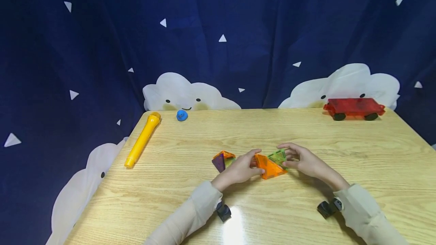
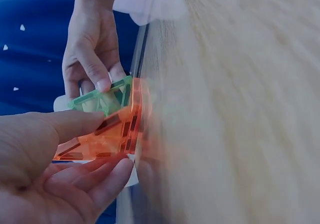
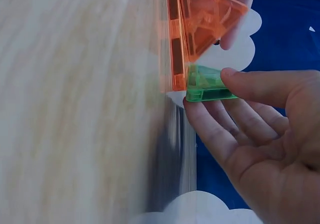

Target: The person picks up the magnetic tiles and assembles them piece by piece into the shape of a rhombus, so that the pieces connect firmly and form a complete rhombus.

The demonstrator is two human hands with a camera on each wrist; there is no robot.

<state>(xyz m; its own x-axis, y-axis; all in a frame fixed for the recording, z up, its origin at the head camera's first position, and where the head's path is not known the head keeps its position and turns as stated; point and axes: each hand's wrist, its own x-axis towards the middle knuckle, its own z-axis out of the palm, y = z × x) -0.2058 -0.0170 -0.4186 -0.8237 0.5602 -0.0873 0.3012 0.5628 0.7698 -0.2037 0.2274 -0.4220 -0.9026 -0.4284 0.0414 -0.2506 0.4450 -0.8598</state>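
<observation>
Translucent orange triangular magnetic tiles [image 1: 269, 167] stand on the wooden table, one lying low and another upright in the right wrist view. My left hand [image 1: 241, 166] grips an orange tile between thumb and fingers. From the other side, my right hand [image 1: 305, 160] pinches a green triangular magnetic tile [image 3: 207, 86] against the orange ones. In the left wrist view the green tile meets the orange tile along an edge. Behind my left hand, partly hidden by it, sits a small cluster of purple, orange and green tiles [image 1: 219, 162].
A yellow toy microphone [image 1: 143, 139] lies along the table's left side. A small blue toy [image 1: 182, 115] sits at the back edge. The red toy car base [image 1: 355, 108] with black wheels stands at the back right. A dark blue curtain [image 1: 252, 48] hangs behind the table.
</observation>
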